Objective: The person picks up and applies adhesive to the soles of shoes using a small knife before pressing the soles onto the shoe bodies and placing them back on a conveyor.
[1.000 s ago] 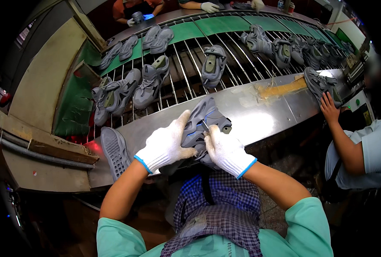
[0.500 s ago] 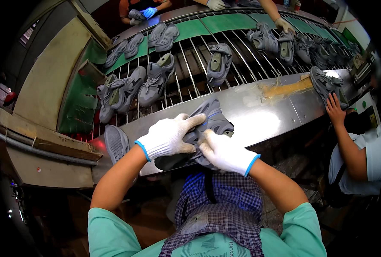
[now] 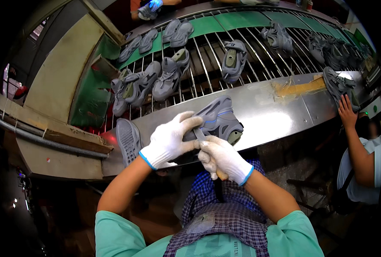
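A grey sports shoe (image 3: 219, 122) lies on its side on the metal ledge, with a thin blue line along its side. My left hand (image 3: 171, 139), in a white glove with a blue cuff, is closed on the shoe's near left part, thumb pointing right. In a matching glove, my right hand (image 3: 224, 158) pinches the end of a narrow grey strip (image 3: 199, 134) at the shoe's near side. Whether this is a lace or a strap I cannot make out. The shoe's left end is partly hidden behind my left hand.
A grey sole (image 3: 128, 139) lies on the metal ledge (image 3: 259, 100) left of my hands. Beyond runs a roller conveyor (image 3: 199, 70) carrying several grey shoes and soles. At right, a co-worker's hand (image 3: 347, 113) touches another shoe (image 3: 338, 85). Across the conveyor is a blue-gloved hand (image 3: 155, 5).
My right hand has moved down off the shoe's side and now pulls at the grey strip. Across the conveyor, a co-worker's gloved hand and the shoe it touched have left their place. The view has shifted.
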A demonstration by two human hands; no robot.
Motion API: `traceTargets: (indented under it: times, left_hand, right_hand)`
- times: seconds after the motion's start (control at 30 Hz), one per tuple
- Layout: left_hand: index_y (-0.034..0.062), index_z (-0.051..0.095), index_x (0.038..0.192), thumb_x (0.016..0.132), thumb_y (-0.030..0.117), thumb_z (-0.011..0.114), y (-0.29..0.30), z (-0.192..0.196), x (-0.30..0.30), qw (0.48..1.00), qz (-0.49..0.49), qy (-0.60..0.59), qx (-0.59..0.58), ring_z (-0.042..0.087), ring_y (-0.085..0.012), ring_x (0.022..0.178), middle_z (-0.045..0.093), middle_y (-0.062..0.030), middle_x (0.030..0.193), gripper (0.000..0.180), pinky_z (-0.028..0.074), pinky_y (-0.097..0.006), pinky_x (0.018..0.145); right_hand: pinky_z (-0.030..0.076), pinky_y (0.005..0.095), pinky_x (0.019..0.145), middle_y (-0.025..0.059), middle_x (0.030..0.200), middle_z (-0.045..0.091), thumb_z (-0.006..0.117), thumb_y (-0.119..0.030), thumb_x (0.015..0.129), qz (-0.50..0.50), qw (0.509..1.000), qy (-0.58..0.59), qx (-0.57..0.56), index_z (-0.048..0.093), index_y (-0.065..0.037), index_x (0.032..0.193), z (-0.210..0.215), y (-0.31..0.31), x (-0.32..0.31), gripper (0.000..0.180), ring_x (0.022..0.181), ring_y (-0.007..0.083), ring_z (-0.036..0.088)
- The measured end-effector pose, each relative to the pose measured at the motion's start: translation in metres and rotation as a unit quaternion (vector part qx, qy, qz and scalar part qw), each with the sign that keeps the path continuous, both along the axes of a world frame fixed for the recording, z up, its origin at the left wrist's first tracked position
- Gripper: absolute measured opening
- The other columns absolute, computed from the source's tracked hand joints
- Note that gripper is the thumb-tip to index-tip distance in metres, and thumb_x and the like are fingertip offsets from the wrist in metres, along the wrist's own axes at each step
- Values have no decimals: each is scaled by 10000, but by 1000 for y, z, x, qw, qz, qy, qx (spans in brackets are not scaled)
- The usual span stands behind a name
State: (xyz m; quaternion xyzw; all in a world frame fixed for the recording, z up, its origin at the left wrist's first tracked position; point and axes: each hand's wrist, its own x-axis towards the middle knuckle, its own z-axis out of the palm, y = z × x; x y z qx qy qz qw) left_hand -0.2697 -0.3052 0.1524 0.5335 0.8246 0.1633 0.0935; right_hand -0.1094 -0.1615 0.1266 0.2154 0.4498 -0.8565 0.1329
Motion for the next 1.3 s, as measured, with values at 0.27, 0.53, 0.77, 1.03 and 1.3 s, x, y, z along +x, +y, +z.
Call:
traceTargets:
  times: [0.27, 0.53, 0.77, 1.03, 1.3]
  left_hand:
    - [219, 657, 1411, 786, 329, 888, -6, 0, -11, 1000, 1, 9, 5, 717, -350, 1177, 601, -121, 1498, 676, 617, -422, 964]
    - [210, 682, 1389, 781, 372, 884, -5, 4, -17, 1000, -4, 1, -26, 722, -384, 1154, 590, -157, 1507, 661, 622, -439, 949]
    - [190, 713, 1351, 770, 371, 883, -13, 3, -11, 992, -56, 116, -5, 717, -418, 1149, 580, -219, 1496, 632, 629, -470, 908]
    - [55, 581, 1497, 1015, 325, 692, -27, -12, -30, 980, 121, -148, 55, 677, -369, 1267, 686, -223, 1374, 564, 515, -419, 1087]
    - [42, 613, 1456, 1013, 242, 671, -34, -10, -27, 983, 40, -176, 35, 687, -379, 1241, 690, -222, 1359, 490, 547, -412, 1051]
  right_hand:
    - [559, 534, 603, 259, 736, 689, 556, -181, 1053, 45, 781, 153, 604, 506, -11, 1140, -21, -9, -19, 197, 703, 444, 717]
    - [502, 318, 399, 20, 653, 547, 466, -258, 1117, 85, 978, 61, 182, 492, -6, 1198, -2, 10, -25, 266, 482, 128, 565]
    - [486, 243, 381, 21, 688, 540, 442, -268, 1129, 180, 978, 11, 102, 491, 82, 1388, 17, 41, -5, 437, 462, 78, 503]
    - [517, 309, 440, 80, 731, 648, 498, -317, 1124, 172, 917, 19, 359, 597, 14, 1204, 36, 41, -40, 355, 517, 142, 610]
    - [594, 544, 722, 267, 760, 695, 519, -298, 1083, 330, 734, 126, 580, 594, 43, 1038, 36, 52, -59, 351, 728, 461, 718]
